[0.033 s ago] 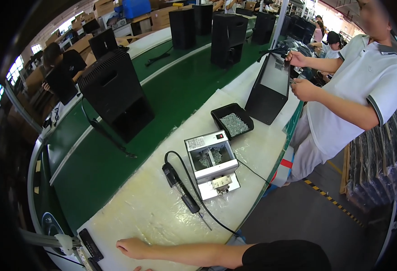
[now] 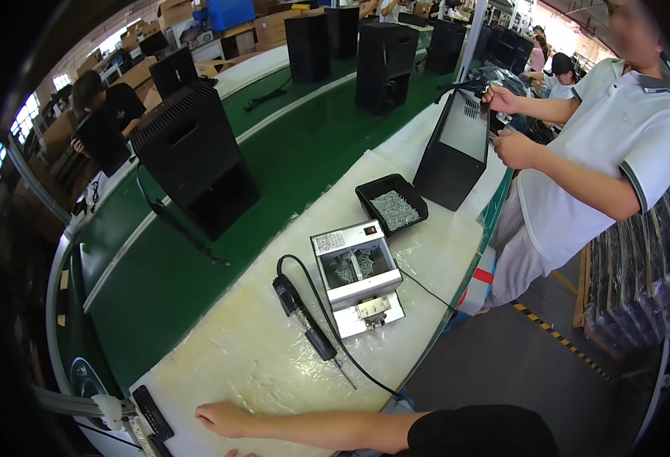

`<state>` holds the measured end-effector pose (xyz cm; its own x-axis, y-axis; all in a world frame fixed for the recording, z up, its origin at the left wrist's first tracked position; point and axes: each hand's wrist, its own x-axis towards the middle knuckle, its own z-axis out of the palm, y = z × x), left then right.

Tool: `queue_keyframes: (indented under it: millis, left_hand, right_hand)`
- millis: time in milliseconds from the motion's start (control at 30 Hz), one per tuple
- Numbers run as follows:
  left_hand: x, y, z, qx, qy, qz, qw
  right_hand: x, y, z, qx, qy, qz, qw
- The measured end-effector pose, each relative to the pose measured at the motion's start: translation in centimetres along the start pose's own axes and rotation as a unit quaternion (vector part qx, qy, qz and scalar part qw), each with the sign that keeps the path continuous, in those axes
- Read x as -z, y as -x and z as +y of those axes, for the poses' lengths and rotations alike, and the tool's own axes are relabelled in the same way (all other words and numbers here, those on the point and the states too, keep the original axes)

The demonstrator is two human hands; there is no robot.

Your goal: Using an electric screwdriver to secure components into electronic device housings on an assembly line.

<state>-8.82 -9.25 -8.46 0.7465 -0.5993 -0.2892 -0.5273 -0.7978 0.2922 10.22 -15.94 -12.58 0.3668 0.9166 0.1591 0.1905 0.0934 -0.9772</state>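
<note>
My right hand rests on the film-covered white bench top with its fingers curled in and nothing seen in them. Only some fingertips of my left hand show at the lower edge; the rest is out of frame. Beyond the right hand lies an electric screwdriver with a black cable, its bit pointing toward me. Next to it stands a metal screw feeder with loose screws in its hopper. Behind that, a black tray holds many small screws. Left of my right hand is a black slotted strip.
A co-worker in a white shirt handles a tall black housing at the bench's far right. Several black housings, one large one nearest, stand along the green conveyor. A metal post rises behind; wrapped stacks stand at right.
</note>
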Motion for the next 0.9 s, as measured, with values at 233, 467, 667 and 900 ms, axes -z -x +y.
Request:
queue_keyframes:
  millis: [233, 467, 667, 900]
  left_hand:
    - [-0.7, 0.4, -0.2, -0.001, -0.013, 0.037, 0.999]
    - [-1.8, 1.0, -1.3, -0.024, -0.051, -0.027, 0.998]
    - [-1.6, 1.5, -0.9, -0.015, -0.048, -0.001, 0.999]
    - [-1.9, 1.1, -0.8, 0.000, -0.020, -0.037, 0.999]
  right_hand:
    - [-1.0, -0.2, 0.3, -0.022, 0.015, 0.001, 1.000]
    - [0.0, -0.5, 0.0, 0.002, -0.010, 0.048, 0.999]
    - [-0.7, -0.4, -0.2, 0.001, -0.005, 0.051, 0.999]
    - [-0.2, -0.3, 0.3, -0.002, 0.023, 0.040, 0.999]
